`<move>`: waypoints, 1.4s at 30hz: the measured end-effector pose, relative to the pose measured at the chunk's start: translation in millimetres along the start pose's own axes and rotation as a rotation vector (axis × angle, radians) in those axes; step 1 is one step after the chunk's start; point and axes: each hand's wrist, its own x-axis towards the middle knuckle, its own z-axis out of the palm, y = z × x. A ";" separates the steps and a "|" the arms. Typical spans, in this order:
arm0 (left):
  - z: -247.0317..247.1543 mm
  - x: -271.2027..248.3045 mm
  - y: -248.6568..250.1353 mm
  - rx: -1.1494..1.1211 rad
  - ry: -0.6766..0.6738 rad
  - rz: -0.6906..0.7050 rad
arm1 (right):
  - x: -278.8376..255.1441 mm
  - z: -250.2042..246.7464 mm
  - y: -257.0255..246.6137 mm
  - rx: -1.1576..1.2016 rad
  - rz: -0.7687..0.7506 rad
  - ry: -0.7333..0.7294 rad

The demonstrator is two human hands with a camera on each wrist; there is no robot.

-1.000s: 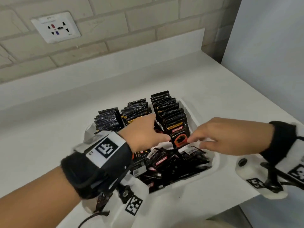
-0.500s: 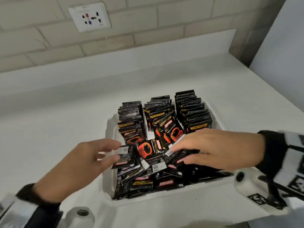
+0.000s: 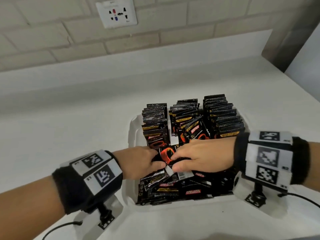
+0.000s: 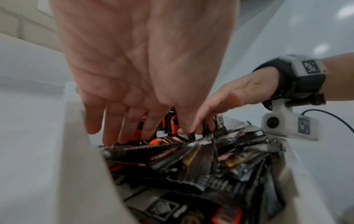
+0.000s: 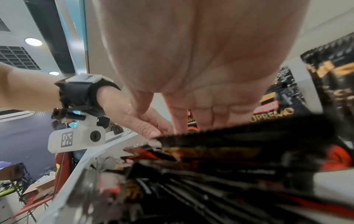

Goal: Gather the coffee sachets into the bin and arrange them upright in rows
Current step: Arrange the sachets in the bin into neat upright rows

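Observation:
A white bin (image 3: 133,135) on the counter holds black coffee sachets. Three upright rows (image 3: 187,115) fill its far half, and the front sachets of the middle row lean. A loose pile (image 3: 181,189) lies flat in the near half. Both hands meet over the middle of the bin. My left hand (image 3: 159,159) and right hand (image 3: 174,163) pinch a small bunch of sachets (image 3: 166,154) with a red cup print between them. In the left wrist view my left hand (image 4: 166,130) reaches down, with orange-printed sachets (image 4: 173,124) between thumb and fingers. The pile (image 4: 201,166) lies below it.
The white counter (image 3: 78,129) stretches left of the bin and behind it. A brick wall with a socket (image 3: 116,13) stands at the back, and a grey panel (image 3: 303,70) closes the right side. Camera mounts with cables hang under both wrists near the bin's front corners.
My left hand moved right from the bin's left edge to the middle. My right hand shifted left to meet it, and both now pinch the same bunch of sachets.

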 end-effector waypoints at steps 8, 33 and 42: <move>-13.9 -3.3 -2.1 0.014 0.212 0.010 | 33.2 -7.0 -4.7 -0.061 0.051 -0.039; -13.0 -7.2 -10.5 0.034 0.013 -0.013 | 43.2 -12.4 -5.4 -0.005 0.079 0.023; -9.2 -7.9 -6.4 0.056 -0.074 0.001 | 3.8 -27.3 4.2 0.124 0.087 0.096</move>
